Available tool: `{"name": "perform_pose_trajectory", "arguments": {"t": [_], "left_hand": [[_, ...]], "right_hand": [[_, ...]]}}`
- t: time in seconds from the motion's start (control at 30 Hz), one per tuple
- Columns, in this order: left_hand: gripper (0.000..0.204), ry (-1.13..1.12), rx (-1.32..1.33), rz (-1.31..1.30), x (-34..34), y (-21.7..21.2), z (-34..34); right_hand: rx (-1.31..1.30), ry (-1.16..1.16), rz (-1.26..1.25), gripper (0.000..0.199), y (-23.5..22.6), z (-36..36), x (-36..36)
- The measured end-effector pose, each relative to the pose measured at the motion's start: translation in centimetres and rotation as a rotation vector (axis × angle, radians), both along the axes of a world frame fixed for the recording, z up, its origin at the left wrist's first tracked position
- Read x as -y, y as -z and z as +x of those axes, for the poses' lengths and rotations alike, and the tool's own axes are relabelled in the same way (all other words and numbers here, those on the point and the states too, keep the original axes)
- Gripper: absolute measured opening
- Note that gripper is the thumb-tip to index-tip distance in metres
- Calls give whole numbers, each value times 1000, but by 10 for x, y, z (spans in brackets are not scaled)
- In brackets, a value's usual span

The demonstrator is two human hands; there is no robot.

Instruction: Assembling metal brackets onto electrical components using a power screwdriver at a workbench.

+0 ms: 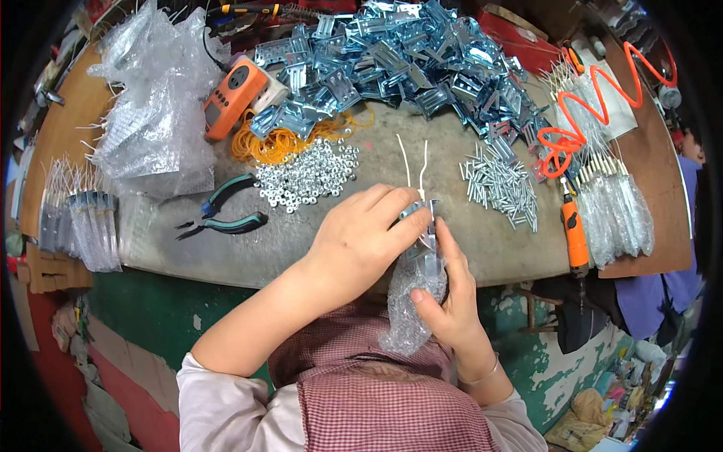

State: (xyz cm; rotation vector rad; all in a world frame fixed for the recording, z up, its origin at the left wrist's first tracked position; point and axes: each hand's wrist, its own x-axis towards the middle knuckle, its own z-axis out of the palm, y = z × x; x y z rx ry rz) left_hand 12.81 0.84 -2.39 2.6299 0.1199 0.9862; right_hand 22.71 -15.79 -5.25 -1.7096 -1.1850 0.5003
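Near the table's front edge, my right hand (456,294) is wrapped around a bubble-wrapped part (407,305) with two white wires sticking up from its far end. My left hand (369,226) is closed over the metal upper end of that part, thumb and fingertips pressed together there. A shiny metal bracket (431,260) shows between the hands, against the wrap. What exactly the left fingertips pinch is partly hidden. To the left lie dark pliers with teal grips (233,222) and a heap of small nuts (309,169). Loose screws (501,184) are piled to the right.
A large heap of bluish metal brackets (407,56) covers the back. Orange rubber bands (263,143) lie beside an orange socket box (237,98). An orange screwdriver (575,233) hangs from a coiled hose (595,98) at right. Wrapped parts (614,211) (83,218) are stacked on both sides.
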Motion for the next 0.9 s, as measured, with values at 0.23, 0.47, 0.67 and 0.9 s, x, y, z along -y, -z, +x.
{"name": "perform_pose_trajectory", "arguments": {"t": [0.23, 0.47, 0.67, 0.9], "left_hand": [[19, -235, -13, -254, -13, 2, -9], [17, -230, -59, -433, -6, 25, 8], [17, -164, -80, -501, -10, 26, 9], [18, -133, -3, -467, -7, 29, 17]], "right_hand": [[-58, 18, 34, 80, 4, -1, 0], [-88, -11, 12, 82, 3, 1, 0], [-70, -19, 5, 82, 4, 2, 0], [-46, -36, 21, 82, 2, 0, 0]]}}
